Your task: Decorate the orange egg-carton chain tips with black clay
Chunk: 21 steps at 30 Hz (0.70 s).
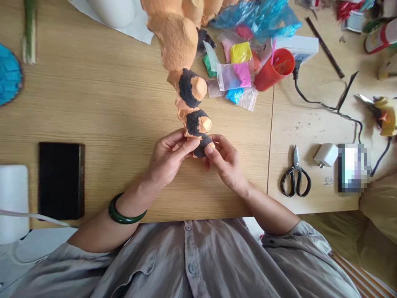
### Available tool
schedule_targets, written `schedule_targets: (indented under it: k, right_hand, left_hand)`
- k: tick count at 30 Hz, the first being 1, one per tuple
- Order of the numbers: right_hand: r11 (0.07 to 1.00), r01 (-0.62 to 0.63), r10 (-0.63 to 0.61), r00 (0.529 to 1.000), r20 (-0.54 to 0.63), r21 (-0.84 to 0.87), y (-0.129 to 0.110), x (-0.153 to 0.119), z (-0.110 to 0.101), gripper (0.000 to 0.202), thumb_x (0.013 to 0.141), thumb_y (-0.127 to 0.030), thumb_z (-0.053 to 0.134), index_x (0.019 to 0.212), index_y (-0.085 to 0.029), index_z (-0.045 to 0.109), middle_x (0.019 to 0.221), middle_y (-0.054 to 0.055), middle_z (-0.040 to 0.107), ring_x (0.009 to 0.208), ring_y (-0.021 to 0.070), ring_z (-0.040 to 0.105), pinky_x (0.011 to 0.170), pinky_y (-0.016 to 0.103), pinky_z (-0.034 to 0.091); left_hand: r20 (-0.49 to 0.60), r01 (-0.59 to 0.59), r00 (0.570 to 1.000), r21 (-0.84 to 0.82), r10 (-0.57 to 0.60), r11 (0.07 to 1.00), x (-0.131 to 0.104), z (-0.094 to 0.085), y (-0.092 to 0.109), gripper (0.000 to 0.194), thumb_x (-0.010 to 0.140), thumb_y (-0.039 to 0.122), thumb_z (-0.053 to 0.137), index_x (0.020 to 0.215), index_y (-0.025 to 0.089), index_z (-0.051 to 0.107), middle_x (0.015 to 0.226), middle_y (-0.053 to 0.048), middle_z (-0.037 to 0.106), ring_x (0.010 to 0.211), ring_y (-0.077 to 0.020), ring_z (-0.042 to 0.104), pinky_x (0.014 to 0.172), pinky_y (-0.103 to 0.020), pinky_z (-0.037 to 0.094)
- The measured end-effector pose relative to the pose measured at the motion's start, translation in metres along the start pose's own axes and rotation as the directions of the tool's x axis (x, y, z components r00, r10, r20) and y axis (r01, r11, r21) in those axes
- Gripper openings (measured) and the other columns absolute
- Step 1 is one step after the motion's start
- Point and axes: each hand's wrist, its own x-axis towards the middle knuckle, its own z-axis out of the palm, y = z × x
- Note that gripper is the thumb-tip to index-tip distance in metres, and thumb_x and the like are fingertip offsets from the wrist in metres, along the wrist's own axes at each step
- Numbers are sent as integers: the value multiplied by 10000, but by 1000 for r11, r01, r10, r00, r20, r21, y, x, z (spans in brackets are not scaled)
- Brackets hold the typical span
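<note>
A long, bumpy orange craft piece (181,43), shaped like a strip of egg carton, reaches from the top of the view down to my hands. Black clay-like patches (187,89) surround the orange tips of its lower bumps. My left hand (169,155) is closed on the near end, thumb on top along its left edge. On the other side, my right hand (225,159) pinches the last black-covered bump, its thumb pressed beside the pale tip. Fingers underneath the piece are partly hidden. A dark green bangle (125,213) circles my left wrist.
Small bags of coloured clay (234,74) lie beyond my hands, beside a red cup (274,70) of thin sticks and a blue plastic bag (260,18). Black-handled scissors (296,174) and a white plug adapter (326,155) lie right. A black phone (60,181) lies left.
</note>
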Motion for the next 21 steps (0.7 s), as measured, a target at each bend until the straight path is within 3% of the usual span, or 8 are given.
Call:
schedule_targets:
  k: [3, 6, 10, 14, 17, 21]
  right_hand:
    - [999, -29, 30, 999, -25, 31, -1, 1, -3, 562, 970, -774, 799, 1052, -238, 648, 718, -48, 677, 570, 112, 560, 545, 278, 498]
    - [998, -52, 53, 998, -19, 36, -2, 2, -5, 579, 971, -798, 780, 994, -234, 650, 688, -49, 669, 542, 104, 542, 519, 275, 480]
    - [996, -79, 79, 997, -14, 29, -4, 2, -4, 591, 958, -812, 786, 974, -238, 648, 677, -54, 653, 545, 103, 539, 513, 267, 482]
    - [995, -53, 54, 999, -9, 87, -5, 3, -5, 587, 988, -821, 734, 1043, -240, 670, 683, -54, 616, 561, 119, 521, 485, 262, 497]
    - [995, -8, 16, 997, -77, 99, -6, 6, -10, 469, 1016, -686, 778, 1138, -243, 684, 818, -30, 661, 632, 126, 554, 527, 265, 568]
    - [996, 80, -71, 983, -167, 50, -3, 9, -17, 242, 997, -384, 821, 1139, -250, 678, 1116, 40, 757, 919, 159, 711, 771, 308, 702]
  left_hand:
    - [46, -24, 999, -39, 25, 999, 0, 2, 1, 345, 949, 545, 925, 993, 211, 853, 980, -53, 823, 900, -192, 791, 796, -284, 694]
    - [79, 0, 997, -60, 5, 998, 0, 2, 2, 307, 937, 463, 952, 1063, 193, 875, 1045, -68, 836, 927, -192, 794, 816, -281, 699]
    - [47, 11, 999, -49, -9, 999, 0, 0, 2, 300, 908, 392, 978, 1121, 210, 872, 1021, -48, 854, 857, -180, 796, 767, -281, 702]
    - [0, 22, 1000, -102, -22, 995, 3, -3, 2, 317, 857, 346, 1000, 1112, 223, 857, 1018, -35, 860, 905, -181, 809, 818, -282, 709]
    - [-52, 25, 998, -135, -33, 990, 6, -5, 2, 243, 854, 281, 953, 1054, 232, 825, 1048, -19, 849, 956, -171, 809, 830, -255, 695]
    - [-89, 50, 994, -161, -65, 986, 9, -6, 2, 168, 884, 262, 890, 1009, 228, 784, 1025, -3, 817, 955, -146, 796, 819, -215, 676]
